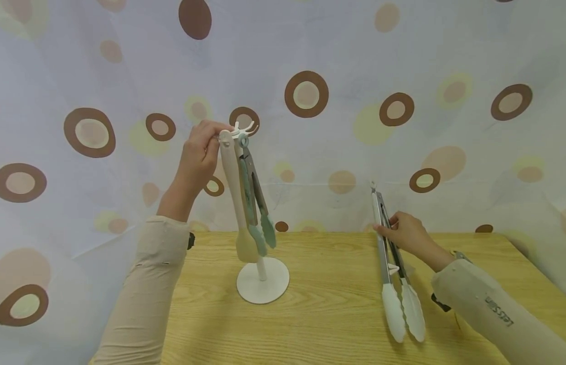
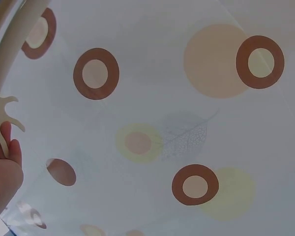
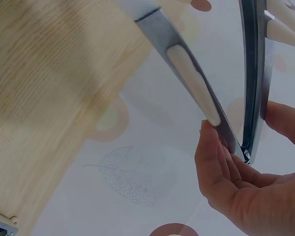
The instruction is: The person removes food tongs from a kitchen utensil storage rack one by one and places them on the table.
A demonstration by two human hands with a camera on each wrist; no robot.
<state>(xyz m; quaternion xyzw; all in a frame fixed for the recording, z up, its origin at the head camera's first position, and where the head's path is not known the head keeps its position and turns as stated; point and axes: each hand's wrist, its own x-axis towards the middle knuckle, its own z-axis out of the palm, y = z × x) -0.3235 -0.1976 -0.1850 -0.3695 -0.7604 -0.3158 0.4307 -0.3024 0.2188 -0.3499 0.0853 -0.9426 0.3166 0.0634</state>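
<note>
My left hand (image 1: 201,147) is at the top of a white utensil stand (image 1: 270,290), pinching one prong of its hook crown (image 2: 1,120). From the hooks hang a cream spatula (image 1: 245,246) and tongs with pale green tips (image 1: 268,230), side by side. On the right, my right hand (image 1: 408,235) grips metal tongs with white scalloped tips (image 1: 393,314) near their upper end, thumb and fingers on the two arms. These tongs point downward with their arms spread apart. In the right wrist view the fingers (image 3: 214,167) sit close to the tongs' hinge.
A light wooden table (image 1: 324,304) lies below both hands, and the stand's round base rests on it. Behind it hangs a pale curtain (image 1: 264,61) printed with brown rings and dots.
</note>
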